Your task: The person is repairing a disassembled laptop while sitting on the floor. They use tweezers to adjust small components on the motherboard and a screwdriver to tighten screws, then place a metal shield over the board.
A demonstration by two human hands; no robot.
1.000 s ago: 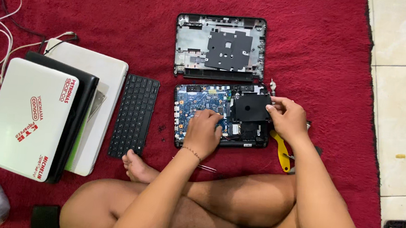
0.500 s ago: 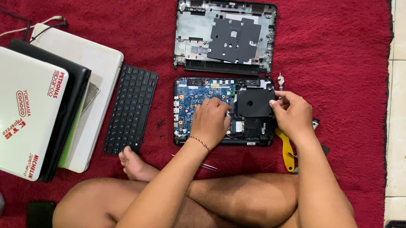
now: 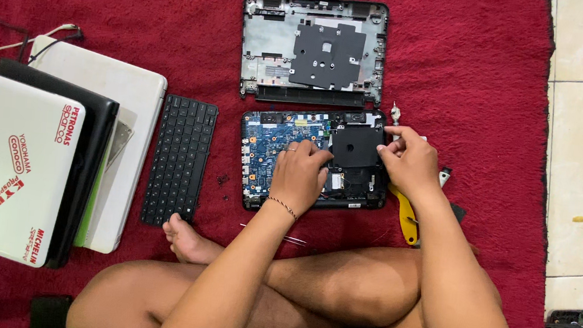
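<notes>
Person sits cross-legged on a red carpet (image 3: pixel 489 76), working over an opened laptop base (image 3: pixel 313 157) that lies on the carpet just in front of the crossed legs, its blue circuit board (image 3: pixel 269 141) exposed. Left hand (image 3: pixel 300 172) rests palm-down on the base's middle, fingers (image 3: pixel 314 150) spread and lying flat against the board, clamped on nothing. Right hand (image 3: pixel 408 160) sits at the base's right edge, fingers pinched together against the corner of a black square part (image 3: pixel 355 147); cannot tell whether anything small is held between them. Beyond the base, touching its far edge, lies a detached grey cover (image 3: pixel 313 50), inside up. Left of the base, a loose black keyboard (image 3: pixel 179 160); further left, a stack of closed laptops (image 3: pixel 39 156). Just right of the base, partly under the right wrist, a yellow-handled tool (image 3: pixel 407 220).
</notes>
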